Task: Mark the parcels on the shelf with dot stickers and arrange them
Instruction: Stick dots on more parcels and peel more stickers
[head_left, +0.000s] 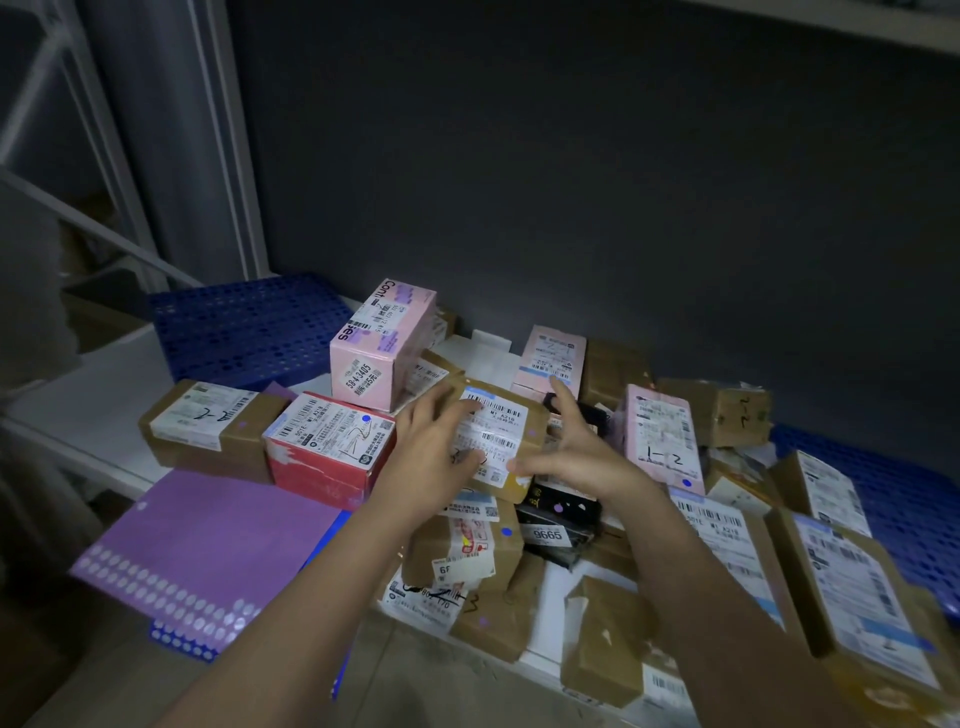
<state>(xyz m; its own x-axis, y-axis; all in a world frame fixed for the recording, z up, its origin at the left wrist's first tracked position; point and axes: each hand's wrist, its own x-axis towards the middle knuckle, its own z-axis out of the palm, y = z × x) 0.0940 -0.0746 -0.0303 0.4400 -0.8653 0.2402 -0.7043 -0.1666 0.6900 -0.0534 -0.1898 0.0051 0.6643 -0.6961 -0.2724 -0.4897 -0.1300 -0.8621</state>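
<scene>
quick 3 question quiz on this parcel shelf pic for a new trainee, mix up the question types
1. True or false: the red box carries a blue dot sticker.
2. Multiple choice: the purple sticker sheet lies (a) on top of the upright pink box, (b) at the shelf's front left, (c) under the right hand.
3. Which parcel do the left hand and right hand both touch?

Key
1. True; the dot sits near its label's top right corner.
2. b
3. The brown parcel in the middle of the pile, its white barcode label facing up, one hand on each side.
</scene>
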